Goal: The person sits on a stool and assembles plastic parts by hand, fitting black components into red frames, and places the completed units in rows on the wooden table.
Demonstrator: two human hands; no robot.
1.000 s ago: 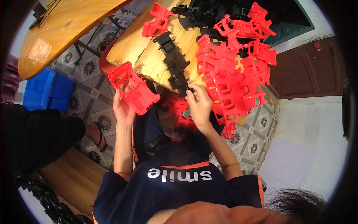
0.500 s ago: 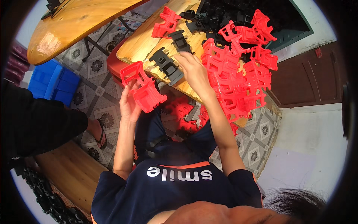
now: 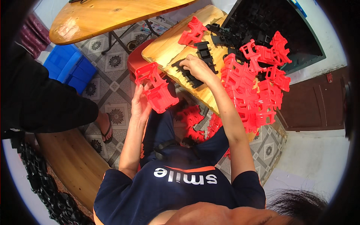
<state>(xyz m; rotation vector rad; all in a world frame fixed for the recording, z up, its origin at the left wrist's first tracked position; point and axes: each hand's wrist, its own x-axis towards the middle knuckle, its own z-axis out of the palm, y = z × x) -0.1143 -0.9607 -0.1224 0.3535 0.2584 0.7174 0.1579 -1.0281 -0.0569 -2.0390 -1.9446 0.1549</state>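
My left hand (image 3: 140, 105) grips a red plastic frame (image 3: 163, 99) with large openings, holding it up off the near-left corner of the wooden table (image 3: 159, 48). My right hand (image 3: 197, 69) is over the table, its fingers curled onto a flat black plastic part (image 3: 193, 81) that lies near the edge. The hand covers the middle of that part. Just beyond it lies a second black plastic part (image 3: 204, 52), and a loose red frame (image 3: 193, 32) rests farther back.
A big pile of red frames (image 3: 240, 86) stands to the right, with many black parts (image 3: 243, 30) behind it on a dark tray. More red pieces (image 3: 191, 116) sit below the table. To the left are a red stool (image 3: 137, 56), a blue bin (image 3: 71, 67) and a person's leg (image 3: 101, 120).
My right hand has moved left, from beside the nearer black part onto it. The left hand still holds the red frame. The whole view has shifted slightly.
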